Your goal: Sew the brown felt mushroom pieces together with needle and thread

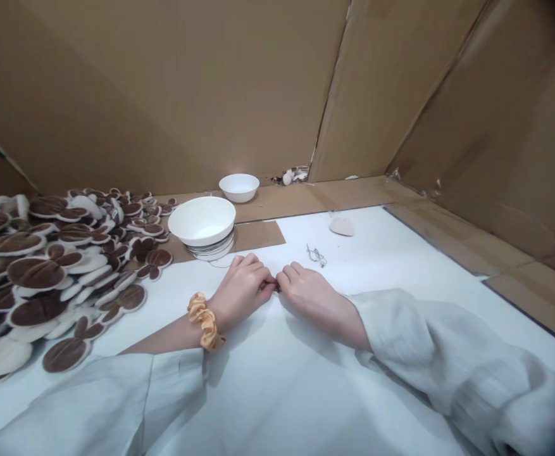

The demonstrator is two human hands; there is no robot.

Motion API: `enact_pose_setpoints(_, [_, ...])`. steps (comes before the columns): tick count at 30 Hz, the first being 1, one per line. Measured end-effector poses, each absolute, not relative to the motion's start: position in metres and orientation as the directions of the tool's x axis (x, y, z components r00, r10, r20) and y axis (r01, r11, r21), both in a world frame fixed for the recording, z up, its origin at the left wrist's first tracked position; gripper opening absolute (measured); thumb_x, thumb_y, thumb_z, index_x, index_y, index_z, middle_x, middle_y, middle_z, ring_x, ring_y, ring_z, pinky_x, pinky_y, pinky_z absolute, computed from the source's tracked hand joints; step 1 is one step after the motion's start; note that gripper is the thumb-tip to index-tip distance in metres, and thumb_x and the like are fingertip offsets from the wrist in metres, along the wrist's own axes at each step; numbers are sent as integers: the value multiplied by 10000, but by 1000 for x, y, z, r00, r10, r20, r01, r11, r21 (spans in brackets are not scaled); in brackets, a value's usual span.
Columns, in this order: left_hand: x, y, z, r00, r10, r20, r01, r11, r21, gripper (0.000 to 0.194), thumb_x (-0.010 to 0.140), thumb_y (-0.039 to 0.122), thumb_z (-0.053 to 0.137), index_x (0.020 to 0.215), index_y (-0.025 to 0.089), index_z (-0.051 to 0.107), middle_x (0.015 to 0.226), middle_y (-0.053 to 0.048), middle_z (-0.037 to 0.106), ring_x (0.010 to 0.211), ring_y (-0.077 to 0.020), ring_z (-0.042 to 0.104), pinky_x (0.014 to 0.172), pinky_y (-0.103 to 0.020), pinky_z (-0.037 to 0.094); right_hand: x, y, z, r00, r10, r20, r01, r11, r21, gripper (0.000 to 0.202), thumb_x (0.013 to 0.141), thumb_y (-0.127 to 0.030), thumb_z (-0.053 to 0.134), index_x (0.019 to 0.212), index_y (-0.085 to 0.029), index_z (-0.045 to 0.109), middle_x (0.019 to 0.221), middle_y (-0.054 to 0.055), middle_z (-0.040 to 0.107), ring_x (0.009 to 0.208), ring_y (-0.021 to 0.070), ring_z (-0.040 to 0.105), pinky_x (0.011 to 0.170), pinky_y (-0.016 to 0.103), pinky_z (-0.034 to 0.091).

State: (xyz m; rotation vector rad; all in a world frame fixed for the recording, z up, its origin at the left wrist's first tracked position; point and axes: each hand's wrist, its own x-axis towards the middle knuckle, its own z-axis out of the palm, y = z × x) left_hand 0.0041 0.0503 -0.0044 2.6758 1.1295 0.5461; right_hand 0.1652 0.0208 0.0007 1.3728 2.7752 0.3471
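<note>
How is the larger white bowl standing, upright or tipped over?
Upright: the larger white bowl has its round mouth facing up, with the rim roughly level and the pale inside in view.

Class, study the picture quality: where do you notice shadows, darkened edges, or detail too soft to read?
Head view: soft shadows lie on the white tabletop beneath the left hand and right hand; head view: the top right corner darkens to black over the cardboard wall; head view: the small brown item between the hands is too hidden and soft to identify.
</note>
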Motion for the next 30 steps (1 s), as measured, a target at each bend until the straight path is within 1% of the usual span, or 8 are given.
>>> enact_pose_setpoints(3, [5, 50, -5, 628, 728, 275, 654, -686, 319, 102, 776, 166, 507, 699, 159, 573, 701, -12, 607, 822, -174, 488, 782, -345, 334, 166, 24, 2, -584, 809, 74, 812, 579, 78, 168, 841, -53, 414, 804, -108, 567, 795, 104, 572, 772, 218, 516, 620, 304, 392])
enact_pose_setpoints(7, [7, 51, -6, 615, 729, 299, 655, -684, 321, 95, 759, 150, 508, 693, 162, 575, 679, -11, 604, 813, -176, 496, 775, -351, 335, 173, 29, 3, -478, 865, 154, 796, 501, -340, 148, 835, -121, 477, 797, -149, 617, 791, 43, 584, 798, 149, 521, 708, 252, 394])
enact_pose_setpoints(8, [7, 51, -6, 616, 727, 302, 652, -686, 322, 94, 757, 148, 507, 693, 162, 575, 671, -10, 601, 810, -176, 497, 772, -349, 336, 174, 30, 3, -458, 875, 156, 774, 479, -415, 141, 821, -125, 497, 777, -160, 627, 776, 28, 583, 787, 136, 519, 710, 243, 389])
enact_pose_setpoints(10, [7, 51, -6, 621, 721, 307, 645, -693, 322, 97, 757, 146, 506, 685, 163, 571, 664, -9, 596, 803, -173, 497, 766, -344, 340, 176, 30, 3, -437, 888, 144, 748, 448, -489, 133, 795, -134, 532, 708, -169, 626, 738, 13, 574, 755, 126, 510, 692, 239, 377])
enact_pose_setpoints(13, [5, 52, -7, 636, 706, 311, 631, -708, 317, 109, 764, 156, 506, 670, 167, 562, 666, -8, 593, 796, -171, 495, 755, -338, 341, 175, 28, 2, -423, 893, 155, 740, 439, -510, 137, 777, -132, 556, 654, -163, 608, 724, 14, 567, 759, 132, 500, 682, 243, 373])
enact_pose_setpoints(21, [0, 56, -5, 672, 692, 265, 613, -720, 324, 117, 801, 191, 505, 711, 166, 574, 665, -2, 583, 814, -168, 492, 770, -333, 333, 178, 28, -1, -549, 808, 213, 691, 583, -428, 175, 864, -120, 448, 797, -131, 608, 782, 53, 576, 768, 145, 512, 707, 265, 410])
enact_pose_setpoints(27, [0, 56, -6, 631, 736, 246, 612, -667, 426, 161, 802, 231, 522, 669, 179, 597, 657, 3, 589, 817, -171, 496, 769, -338, 341, 171, 27, 0, -548, 812, 201, 729, 581, -363, 195, 865, -100, 424, 741, -122, 573, 742, 48, 546, 709, 142, 502, 649, 257, 403])
enact_pose_setpoints(30, [0, 54, -1, 587, 779, 220, 622, -608, 493, 158, 811, 264, 517, 753, 202, 650, 683, 2, 615, 824, -179, 506, 794, -351, 346, 166, 25, 1, -539, 818, 200, 753, 574, -322, 190, 874, -101, 405, 788, -117, 574, 753, 53, 557, 718, 151, 511, 647, 262, 400])
